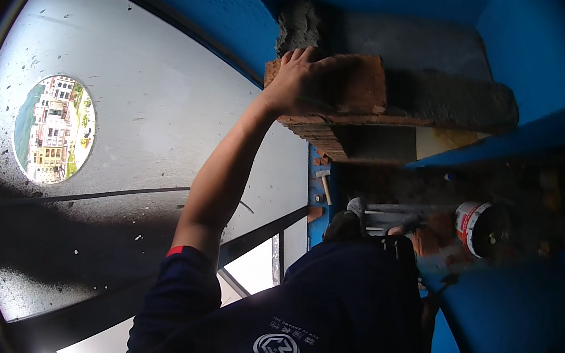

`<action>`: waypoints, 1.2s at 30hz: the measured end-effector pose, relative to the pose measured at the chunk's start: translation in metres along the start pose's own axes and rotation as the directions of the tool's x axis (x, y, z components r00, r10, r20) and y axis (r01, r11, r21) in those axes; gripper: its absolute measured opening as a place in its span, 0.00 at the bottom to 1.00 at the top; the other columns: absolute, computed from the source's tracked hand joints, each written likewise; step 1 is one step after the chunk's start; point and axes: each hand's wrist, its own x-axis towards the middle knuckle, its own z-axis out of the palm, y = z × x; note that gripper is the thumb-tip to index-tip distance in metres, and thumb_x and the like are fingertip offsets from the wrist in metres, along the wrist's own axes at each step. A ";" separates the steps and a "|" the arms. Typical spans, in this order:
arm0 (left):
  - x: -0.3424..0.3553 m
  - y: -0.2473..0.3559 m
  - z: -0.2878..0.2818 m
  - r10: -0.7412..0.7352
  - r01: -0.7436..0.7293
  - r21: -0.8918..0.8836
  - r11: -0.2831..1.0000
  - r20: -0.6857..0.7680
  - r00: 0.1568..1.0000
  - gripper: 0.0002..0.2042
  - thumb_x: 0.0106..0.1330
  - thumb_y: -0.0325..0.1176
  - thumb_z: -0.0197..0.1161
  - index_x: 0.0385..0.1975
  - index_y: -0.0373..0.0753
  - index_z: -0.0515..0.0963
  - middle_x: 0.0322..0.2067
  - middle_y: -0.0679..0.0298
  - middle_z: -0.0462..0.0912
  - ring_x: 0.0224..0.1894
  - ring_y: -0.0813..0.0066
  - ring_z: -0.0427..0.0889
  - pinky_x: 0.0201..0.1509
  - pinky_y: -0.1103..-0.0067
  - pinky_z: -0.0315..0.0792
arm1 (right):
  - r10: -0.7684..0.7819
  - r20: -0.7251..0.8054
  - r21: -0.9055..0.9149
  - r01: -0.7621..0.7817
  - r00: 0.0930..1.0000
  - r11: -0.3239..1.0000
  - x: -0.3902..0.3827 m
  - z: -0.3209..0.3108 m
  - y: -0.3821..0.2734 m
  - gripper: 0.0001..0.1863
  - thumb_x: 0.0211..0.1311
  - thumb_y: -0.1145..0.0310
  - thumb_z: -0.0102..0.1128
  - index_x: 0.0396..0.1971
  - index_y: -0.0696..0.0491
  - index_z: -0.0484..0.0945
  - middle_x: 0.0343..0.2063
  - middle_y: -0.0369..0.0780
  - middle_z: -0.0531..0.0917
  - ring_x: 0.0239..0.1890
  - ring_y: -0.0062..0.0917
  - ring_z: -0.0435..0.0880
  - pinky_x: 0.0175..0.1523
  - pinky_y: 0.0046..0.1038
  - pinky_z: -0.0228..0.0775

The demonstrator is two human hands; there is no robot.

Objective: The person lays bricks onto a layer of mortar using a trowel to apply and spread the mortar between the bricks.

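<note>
My left hand [297, 79] reaches up to a red brick [361, 84] at the end of a low brick wall. Its fingers bend over the brick's far edge, and the thumb lies along the top. Behind the fingers sits a rough lump of grey mortar [301, 27]. To the right of the brick, a grey mortar-covered course [454, 99] runs on toward the blue wall. Beside my body on the right, what looks like my right arm [429, 311] hangs in deep shadow. The right hand's fingers cannot be made out there.
A white bucket [471, 228] with a red label stands below on the right, near loose bricks [434, 234]. A hammer [324, 185] lies by the wall's foot. On the left is a spattered pale panel [159, 91] with a round window [55, 129]. Blue walls [543, 67] enclose the right side.
</note>
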 end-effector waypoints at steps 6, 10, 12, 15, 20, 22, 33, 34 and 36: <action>0.004 -0.002 0.004 0.017 -0.017 -0.010 1.000 -0.007 1.000 0.47 0.33 0.54 0.77 0.60 0.51 0.66 0.48 0.55 0.69 0.55 0.53 0.64 0.63 0.59 0.55 | 0.191 -0.050 0.189 -0.178 0.980 0.966 -0.007 0.002 -0.021 0.11 0.59 0.68 0.49 0.20 0.56 0.73 0.11 0.37 0.70 0.08 0.21 0.63 0.14 0.24 0.58; -0.003 -0.009 0.004 0.015 -0.014 0.030 0.999 -0.037 0.999 0.49 0.31 0.55 0.77 0.61 0.52 0.65 0.48 0.54 0.69 0.54 0.51 0.64 0.63 0.58 0.56 | 0.089 0.020 0.016 -0.089 0.996 0.996 0.011 -0.003 -0.016 0.13 0.61 0.64 0.52 0.20 0.55 0.72 0.10 0.36 0.69 0.08 0.22 0.63 0.13 0.23 0.56; -0.005 -0.005 0.003 0.017 -0.016 0.041 0.999 -0.035 0.999 0.49 0.31 0.56 0.77 0.61 0.52 0.65 0.47 0.53 0.69 0.54 0.51 0.64 0.63 0.58 0.56 | 0.274 -0.141 0.039 -0.271 0.951 0.962 0.005 0.038 -0.074 0.15 0.59 0.59 0.56 0.23 0.56 0.72 0.09 0.36 0.68 0.07 0.23 0.61 0.11 0.24 0.56; -0.002 -0.004 0.005 0.034 -0.030 0.045 0.999 -0.081 0.996 0.50 0.31 0.58 0.76 0.61 0.52 0.65 0.46 0.53 0.69 0.53 0.51 0.65 0.62 0.58 0.56 | 0.424 -0.246 0.106 -0.411 0.871 0.906 0.000 0.052 -0.107 0.19 0.58 0.54 0.59 0.24 0.56 0.72 0.09 0.36 0.68 0.06 0.24 0.60 0.11 0.25 0.55; 0.004 -0.002 0.001 0.046 -0.047 -0.042 0.998 -0.032 0.998 0.50 0.30 0.61 0.75 0.61 0.51 0.65 0.47 0.52 0.69 0.55 0.49 0.64 0.65 0.56 0.52 | 0.318 0.017 0.154 -0.316 0.948 0.936 0.012 0.038 -0.124 0.24 0.60 0.49 0.55 0.17 0.55 0.71 0.09 0.39 0.67 0.09 0.26 0.64 0.16 0.29 0.59; 0.008 0.003 -0.005 0.044 -0.044 -0.048 0.998 -0.019 0.999 0.51 0.30 0.62 0.75 0.61 0.51 0.65 0.49 0.51 0.69 0.57 0.49 0.63 0.67 0.56 0.49 | -0.156 0.066 -0.376 0.169 0.986 0.911 0.012 0.034 -0.137 0.20 0.65 0.55 0.51 0.17 0.49 0.65 0.09 0.36 0.58 0.08 0.24 0.57 0.17 0.33 0.52; -0.042 0.028 -0.012 -0.185 0.100 -0.224 0.969 -0.396 0.899 0.33 0.46 0.39 0.74 0.56 0.49 0.70 0.59 0.53 0.64 0.61 0.54 0.65 0.65 0.60 0.61 | -0.245 0.436 -0.333 0.409 0.866 0.850 -0.084 0.114 -0.395 0.18 0.64 0.63 0.52 0.16 0.51 0.62 0.07 0.31 0.63 0.08 0.13 0.59 0.15 0.21 0.48; -0.050 0.043 -0.013 -0.290 0.140 -0.316 0.938 -0.500 0.816 0.23 0.52 0.30 0.69 0.50 0.42 0.74 0.56 0.54 0.69 0.58 0.59 0.69 0.58 0.67 0.69 | -0.233 0.436 -0.349 0.402 0.869 0.847 -0.082 0.111 -0.408 0.15 0.65 0.62 0.52 0.20 0.52 0.65 0.10 0.31 0.64 0.10 0.15 0.60 0.16 0.23 0.50; -0.071 0.064 0.006 -0.548 0.164 -0.552 0.817 -0.656 0.519 0.13 0.54 0.27 0.65 0.41 0.36 0.78 0.41 0.57 0.79 0.45 0.66 0.78 0.51 0.74 0.72 | -0.269 0.463 -0.322 0.443 0.845 0.837 -0.078 0.110 -0.432 0.10 0.64 0.65 0.52 0.30 0.57 0.72 0.12 0.30 0.66 0.13 0.17 0.61 0.19 0.22 0.53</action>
